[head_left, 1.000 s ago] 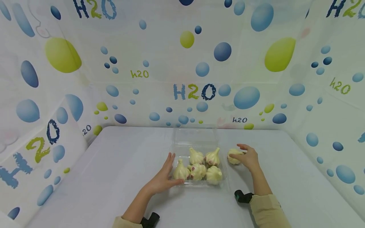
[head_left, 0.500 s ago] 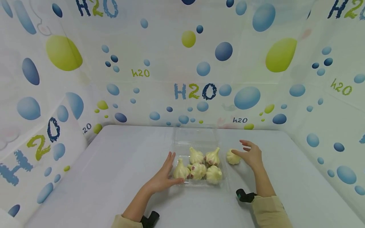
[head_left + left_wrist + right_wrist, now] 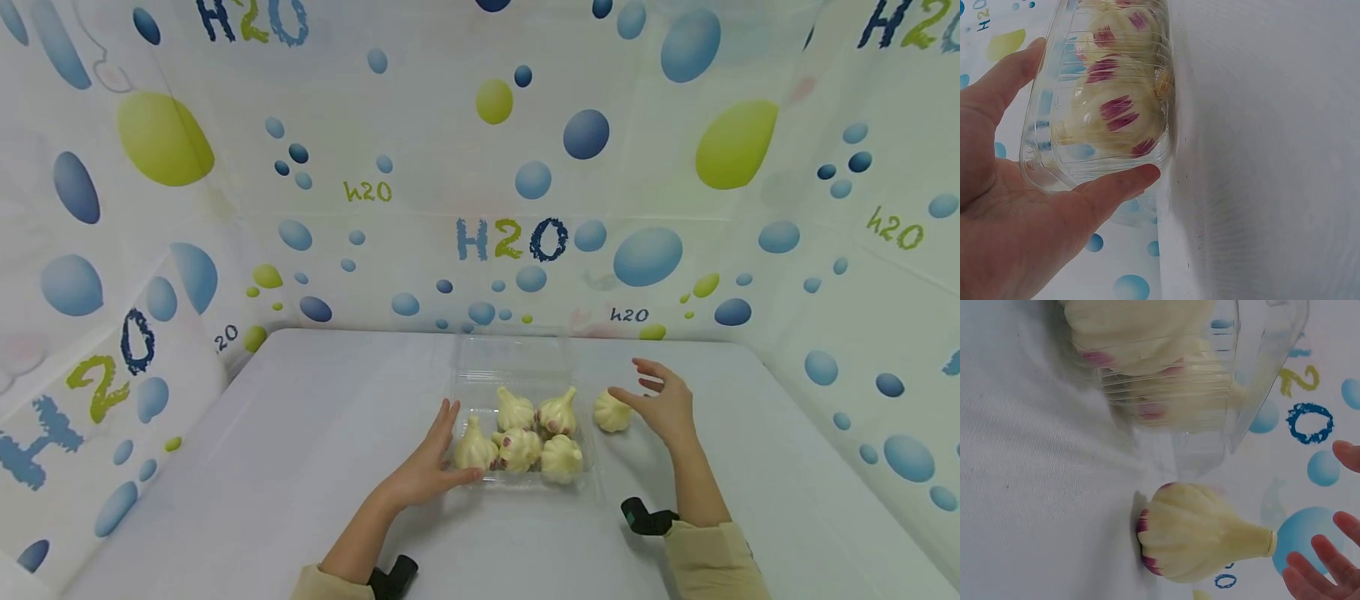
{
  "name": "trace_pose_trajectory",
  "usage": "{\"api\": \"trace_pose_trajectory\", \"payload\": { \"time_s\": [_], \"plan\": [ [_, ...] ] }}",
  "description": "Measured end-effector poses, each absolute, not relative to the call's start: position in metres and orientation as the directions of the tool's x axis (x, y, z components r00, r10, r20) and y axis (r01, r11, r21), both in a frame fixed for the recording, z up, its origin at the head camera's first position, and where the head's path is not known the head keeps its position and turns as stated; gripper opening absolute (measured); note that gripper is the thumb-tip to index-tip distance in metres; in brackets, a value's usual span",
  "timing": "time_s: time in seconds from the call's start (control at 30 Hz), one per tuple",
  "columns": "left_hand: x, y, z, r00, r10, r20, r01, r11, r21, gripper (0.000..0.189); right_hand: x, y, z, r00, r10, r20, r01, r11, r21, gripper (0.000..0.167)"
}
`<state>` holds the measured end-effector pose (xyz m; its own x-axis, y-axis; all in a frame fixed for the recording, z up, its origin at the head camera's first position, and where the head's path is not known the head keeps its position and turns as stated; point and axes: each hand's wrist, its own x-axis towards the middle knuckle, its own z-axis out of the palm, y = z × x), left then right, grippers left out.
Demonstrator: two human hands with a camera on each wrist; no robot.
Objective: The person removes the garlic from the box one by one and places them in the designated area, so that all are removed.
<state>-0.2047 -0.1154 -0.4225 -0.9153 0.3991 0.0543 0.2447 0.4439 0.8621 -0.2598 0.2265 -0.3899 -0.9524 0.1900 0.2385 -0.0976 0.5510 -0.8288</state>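
A clear plastic clamshell box (image 3: 1042, 134) holds several pale garlic bulbs (image 3: 519, 450) with purple streaks. My left hand (image 3: 422, 477) is at its front left corner, thumb against the front wall and straight fingers along the left side. One more garlic bulb (image 3: 611, 412) sits on the table just right of the box. In the right wrist view that bulb (image 3: 1194, 531) stands upright on its base, stem up. Above and to the right of it is my right hand (image 3: 663, 408), fingers spread and apart from the stem, holding nothing.
The box's clear lid (image 3: 513, 357) is folded back behind it. A white table (image 3: 315, 417) lies under everything, backed and flanked by a white sheet (image 3: 435, 150) with coloured drops. Black camera mounts (image 3: 647, 517) are strapped at both wrists.
My right hand has let go of the garlic bulb beside the box and drawn up and to the right. The bulb now stands by itself. My left hand has stayed at the box.
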Motion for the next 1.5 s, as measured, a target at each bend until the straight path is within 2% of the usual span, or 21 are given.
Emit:
{"api": "trace_pose_trajectory", "payload": {
  "time_s": [0.2,0.5,0.93,1.5],
  "plan": [
    [-0.203,-0.114,-0.42,-0.916,0.397,0.065,0.251,0.437,0.864,0.099,-0.257,0.222,-0.385,-0.955,0.183,0.233,-0.108,0.518,-0.849,0.068],
    [-0.205,-0.116,-0.423,-0.913,0.404,0.055,0.246,0.44,0.863,0.1,-0.256,0.214,-0.393,-0.934,0.19,0.304,-0.181,0.484,-0.856,0.072],
    [-0.206,-0.116,-0.425,-0.915,0.401,0.05,0.248,0.459,0.853,0.101,-0.252,0.183,-0.38,-0.957,0.115,0.265,-0.188,0.447,-0.875,0.066],
    [-0.206,-0.116,-0.424,-0.905,0.419,0.07,0.27,0.44,0.856,0.101,-0.254,0.155,-0.379,-0.966,0.057,0.253,-0.212,0.386,-0.898,0.067]
  ]
}}
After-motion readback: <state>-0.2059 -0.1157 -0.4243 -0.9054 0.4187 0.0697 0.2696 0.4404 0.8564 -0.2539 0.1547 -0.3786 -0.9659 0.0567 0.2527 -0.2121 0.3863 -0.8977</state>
